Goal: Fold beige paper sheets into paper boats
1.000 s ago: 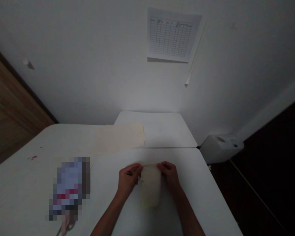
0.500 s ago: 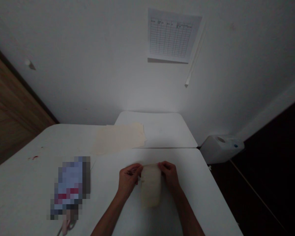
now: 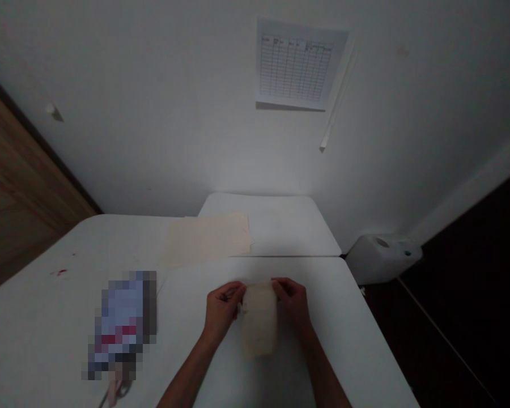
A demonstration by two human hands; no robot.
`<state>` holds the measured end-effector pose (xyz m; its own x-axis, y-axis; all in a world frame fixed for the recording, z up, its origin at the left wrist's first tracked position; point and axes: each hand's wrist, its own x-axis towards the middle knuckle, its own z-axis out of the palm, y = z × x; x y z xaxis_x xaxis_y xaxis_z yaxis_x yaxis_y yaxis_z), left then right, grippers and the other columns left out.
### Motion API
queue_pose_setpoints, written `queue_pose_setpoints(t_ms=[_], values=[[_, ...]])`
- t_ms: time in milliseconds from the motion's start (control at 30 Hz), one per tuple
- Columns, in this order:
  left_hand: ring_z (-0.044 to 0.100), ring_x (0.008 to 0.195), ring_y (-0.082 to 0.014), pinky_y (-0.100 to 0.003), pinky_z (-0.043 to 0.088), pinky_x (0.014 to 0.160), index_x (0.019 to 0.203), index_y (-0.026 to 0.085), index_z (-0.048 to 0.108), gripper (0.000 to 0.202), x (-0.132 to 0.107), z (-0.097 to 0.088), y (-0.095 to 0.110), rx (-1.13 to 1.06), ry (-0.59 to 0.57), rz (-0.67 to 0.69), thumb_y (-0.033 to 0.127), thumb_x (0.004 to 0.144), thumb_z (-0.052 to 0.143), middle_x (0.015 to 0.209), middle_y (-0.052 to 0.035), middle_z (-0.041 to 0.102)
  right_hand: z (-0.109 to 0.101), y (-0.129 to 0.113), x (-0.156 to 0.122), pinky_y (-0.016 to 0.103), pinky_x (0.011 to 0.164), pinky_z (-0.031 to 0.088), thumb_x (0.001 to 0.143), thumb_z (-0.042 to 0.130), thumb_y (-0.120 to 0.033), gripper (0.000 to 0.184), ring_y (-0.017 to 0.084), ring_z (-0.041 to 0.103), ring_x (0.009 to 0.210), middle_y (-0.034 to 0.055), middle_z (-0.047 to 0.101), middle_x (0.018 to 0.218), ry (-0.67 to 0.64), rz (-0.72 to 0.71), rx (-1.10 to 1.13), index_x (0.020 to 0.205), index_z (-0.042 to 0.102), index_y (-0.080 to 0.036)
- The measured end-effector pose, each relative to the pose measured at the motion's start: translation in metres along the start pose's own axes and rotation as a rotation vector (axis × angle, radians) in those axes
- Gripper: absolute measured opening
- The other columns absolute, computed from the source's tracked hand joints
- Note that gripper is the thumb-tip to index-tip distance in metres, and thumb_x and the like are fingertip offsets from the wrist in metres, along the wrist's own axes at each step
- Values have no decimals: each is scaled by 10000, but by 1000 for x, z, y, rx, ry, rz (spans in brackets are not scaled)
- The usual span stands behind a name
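A small cream-coloured paper piece [image 3: 260, 320], narrow and folded, lies on the white table [image 3: 344, 334] in front of me. My left hand [image 3: 221, 309] pinches its far left corner with curled fingers. My right hand [image 3: 292, 303] pinches the far right corner the same way. Both hands rest low on the tabletop with the paper between them.
A stack of cream paper sheets [image 3: 207, 238] lies farther back on the table. A blurred-out object [image 3: 122, 323] sits at the left, with scissors handles [image 3: 114, 391] just below it. A second white table [image 3: 272, 224] stands behind. A white container [image 3: 382, 255] sits on the floor at right.
The hands and the paper have barely shifted; the paper's far edge sits very slightly farther from me.
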<state>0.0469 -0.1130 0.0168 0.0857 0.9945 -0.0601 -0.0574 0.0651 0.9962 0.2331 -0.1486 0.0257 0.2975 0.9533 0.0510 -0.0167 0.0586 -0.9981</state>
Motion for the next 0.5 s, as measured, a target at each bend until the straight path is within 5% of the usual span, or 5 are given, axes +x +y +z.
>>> queue_pose_setpoints(t_ms=[500], values=[[414,336,-61,-175,325,326,773,138,710,308,-3,1,8,58,30,51,435,696,735,540,13,617,-4,5,2,240,542,471,729,717,-394,245,127,564,567,-3,624,637,8,1,80,758,651,-160]])
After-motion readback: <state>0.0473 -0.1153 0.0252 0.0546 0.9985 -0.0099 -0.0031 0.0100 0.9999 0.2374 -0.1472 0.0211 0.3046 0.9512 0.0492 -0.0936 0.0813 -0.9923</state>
